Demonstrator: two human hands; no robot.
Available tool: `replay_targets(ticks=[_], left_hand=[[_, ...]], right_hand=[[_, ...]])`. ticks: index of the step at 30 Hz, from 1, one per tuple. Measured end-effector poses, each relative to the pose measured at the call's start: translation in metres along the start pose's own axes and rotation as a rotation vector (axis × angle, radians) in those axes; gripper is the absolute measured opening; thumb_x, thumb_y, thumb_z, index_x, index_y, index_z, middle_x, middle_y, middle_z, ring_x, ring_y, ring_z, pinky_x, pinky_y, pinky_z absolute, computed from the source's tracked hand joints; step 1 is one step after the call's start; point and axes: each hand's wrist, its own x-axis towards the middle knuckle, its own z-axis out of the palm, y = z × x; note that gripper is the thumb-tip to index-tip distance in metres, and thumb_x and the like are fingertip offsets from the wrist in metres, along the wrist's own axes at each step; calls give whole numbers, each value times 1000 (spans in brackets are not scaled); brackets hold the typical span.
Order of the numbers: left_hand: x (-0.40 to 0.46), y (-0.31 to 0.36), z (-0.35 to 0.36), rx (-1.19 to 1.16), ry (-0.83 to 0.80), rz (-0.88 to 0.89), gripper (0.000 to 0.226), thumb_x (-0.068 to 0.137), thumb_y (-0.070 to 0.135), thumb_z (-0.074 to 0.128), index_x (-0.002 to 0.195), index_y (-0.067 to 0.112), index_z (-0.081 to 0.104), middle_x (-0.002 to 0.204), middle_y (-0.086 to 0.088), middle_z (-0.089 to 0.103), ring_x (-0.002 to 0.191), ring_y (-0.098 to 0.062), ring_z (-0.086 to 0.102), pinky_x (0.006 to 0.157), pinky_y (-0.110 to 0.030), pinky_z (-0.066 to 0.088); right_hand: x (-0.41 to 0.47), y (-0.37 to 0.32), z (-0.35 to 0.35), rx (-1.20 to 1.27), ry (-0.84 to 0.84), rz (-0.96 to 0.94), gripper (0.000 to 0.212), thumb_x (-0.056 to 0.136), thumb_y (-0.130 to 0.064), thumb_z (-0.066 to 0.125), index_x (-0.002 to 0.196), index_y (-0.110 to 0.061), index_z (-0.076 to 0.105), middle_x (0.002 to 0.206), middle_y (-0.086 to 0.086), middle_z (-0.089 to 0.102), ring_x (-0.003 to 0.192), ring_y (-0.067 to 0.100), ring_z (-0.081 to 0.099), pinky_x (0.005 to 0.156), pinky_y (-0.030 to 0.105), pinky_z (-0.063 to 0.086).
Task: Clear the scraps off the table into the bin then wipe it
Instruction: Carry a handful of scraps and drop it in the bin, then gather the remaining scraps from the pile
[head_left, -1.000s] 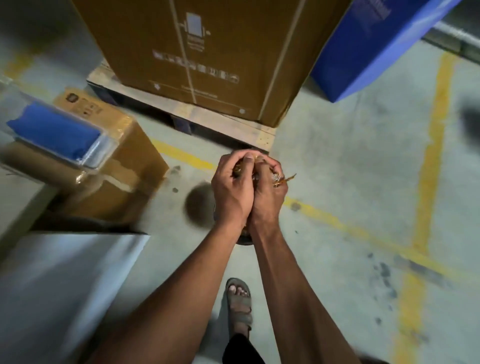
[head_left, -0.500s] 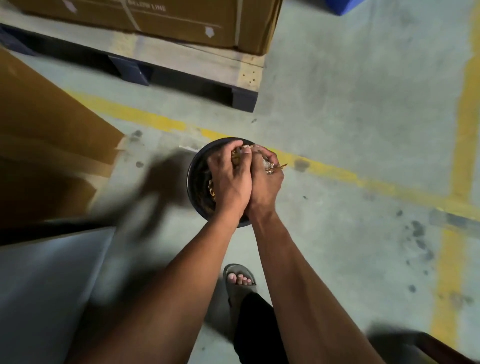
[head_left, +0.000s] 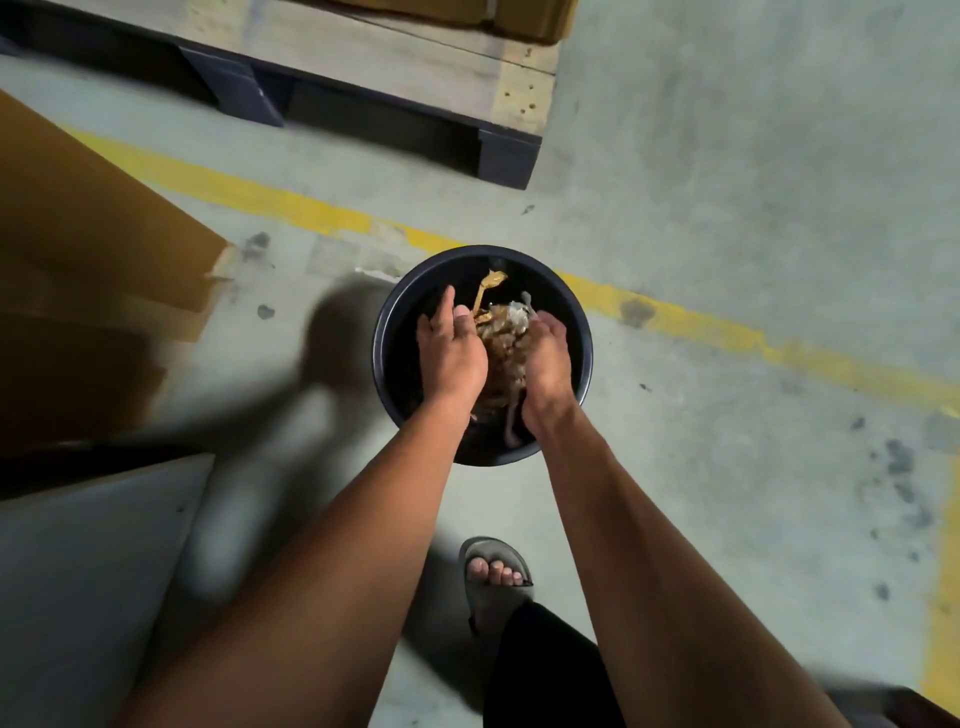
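1. Bin (head_left: 387, 332): round, dark, standing upright on the concrete floor (head_left: 727, 208); seen from above, mouth open. Its interior is mostly in shadow; what already lies at the bottom cannot be made out.
2. Scraps (head_left: 501, 332): a loose clump of pale, brownish and translucent bits, directly above the mouth of the bin, between the two hands. One golden strip rises from the clump toward the far side of the bin; a pale strand hangs toward its near rim.
3. Left hand (head_left: 449, 348): over the left part of the bin, fingers straightened and spread, palm turned toward the clump. It touches the scraps at the thumb side and does not clasp them.
4. Right hand (head_left: 545, 353): over the right part of the bin, fingers loosely bent along the clump's side; whether it has any hold on the scraps cannot be told.
5. Yellow line (head_left: 260, 200): painted on the floor, passing under the far side of the bin.
6. Pallet (head_left: 415, 57): wooden, on dark blocks, beyond the bin.
7. Cardboard box (head_left: 93, 228): brown, left of the bin, blurred.
8. Desk (head_left: 78, 571): pale surface, near-left of the bin, blurred.
9. Sandalled foot (head_left: 496, 577): on the floor on the near side of the bin.
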Motion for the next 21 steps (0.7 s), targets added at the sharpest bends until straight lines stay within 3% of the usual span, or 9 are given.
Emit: replay_targets(ticks=[2,6,10,13,15,17,21], left_hand=[[-4,2,-4,33,-18,-23,49,116,42,35,164,40,43,178,-7,22,162,-27,29,131,-47,26],[-19,10,-14,-9,1,0,52,108,52,35,148,36,63,164,4,51,150,-20,48,126,-46,37],[-47,36,-34,-132,-15,-22,33,110,34,46,115,35,78,136,9,70,122,-15,64,97,-27,51],[-72,62,-57,-145,18,14,30,105,37,49,97,39,78,121,13,75,111,-11,66,101,-31,52],[-87,80,-77,-143,58,45,29,100,40,49,100,38,79,120,12,76,112,-11,68,107,-37,53],[-105,106,-105,-134,88,77,30,102,38,51,108,35,80,122,7,75,111,-11,69,103,-34,54],[-148,163,-173,-107,139,159,29,109,17,51,122,18,78,128,2,67,111,-9,62,84,0,38]], right_hand=[[-5,1,-3,-44,50,-33,54,108,-38,56,159,-21,47,151,7,61,134,22,61,117,42,49],[-16,-3,-3,45,56,-73,56,97,-55,59,142,-23,68,138,0,73,130,18,67,119,48,49],[-49,-21,4,-8,92,-194,30,102,-31,59,128,-27,73,134,0,74,129,18,68,118,45,50],[-80,-41,13,-85,48,-275,23,109,-18,57,126,-24,72,132,0,74,128,16,67,117,40,50],[-106,-60,23,-126,39,-318,23,110,-14,56,124,-24,72,130,-2,74,125,14,67,114,36,51],[-137,-83,37,-150,11,-368,23,110,-14,56,119,-27,72,127,-3,74,122,14,68,114,37,51],[-205,-135,76,-202,-56,-468,21,110,-15,57,118,-27,72,125,-7,74,121,9,67,115,42,51]])
